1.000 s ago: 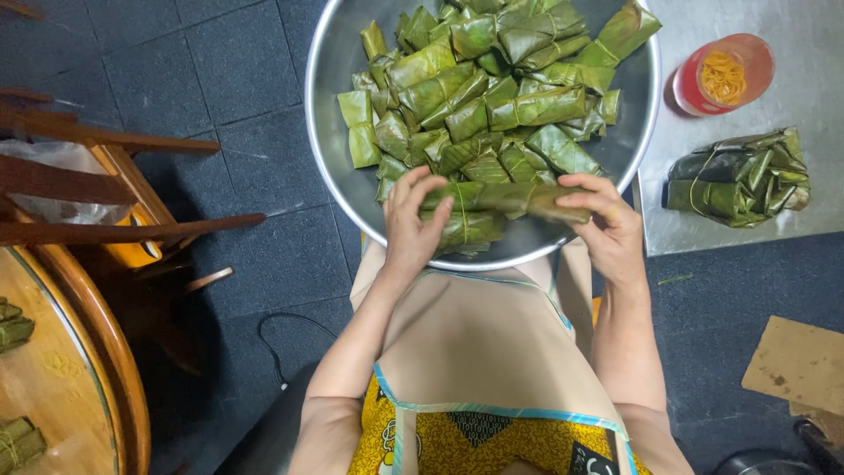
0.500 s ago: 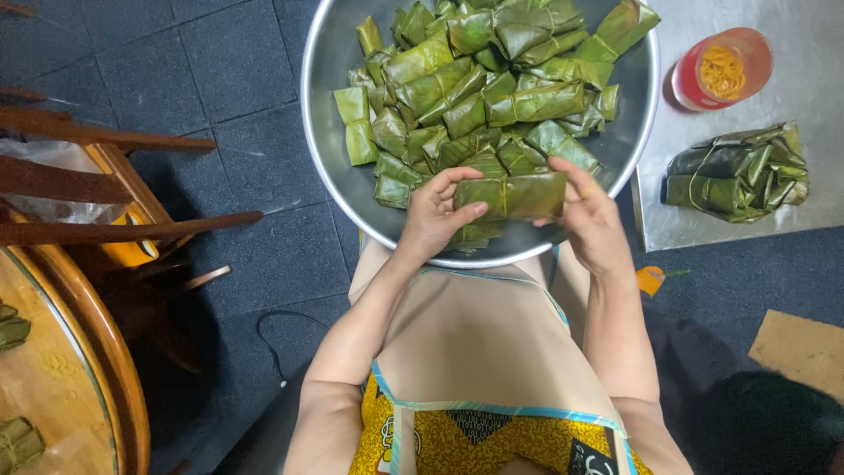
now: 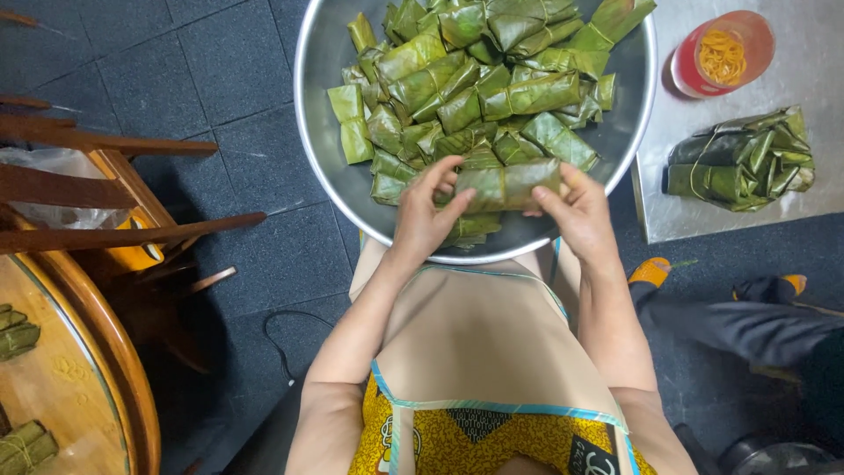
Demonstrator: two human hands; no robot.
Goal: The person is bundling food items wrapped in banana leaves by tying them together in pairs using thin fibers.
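A big round metal basin (image 3: 327,167) sits in front of my knees, heaped with several green leaf-wrapped parcels (image 3: 475,79). Both of my hands hold one long leaf-wrapped parcel (image 3: 505,185) over the basin's near side. My left hand (image 3: 426,215) grips its left end with the fingers curled over the top. My right hand (image 3: 576,211) holds its right end, thumb on the upper face. The parcel lies level between them, just above the pile.
A metal tray (image 3: 686,211) at the right carries a tied stack of leaf parcels (image 3: 743,158) and a red cup of orange rubber bands (image 3: 721,54). A wooden chair (image 3: 97,189) and a round wooden table (image 3: 83,387) stand at the left. Another person's feet (image 3: 655,271) are at the right.
My hands have lifted the long parcel from the basin's near rim and carried it a little farther over the pile. Another person's legs have come into view at the right.
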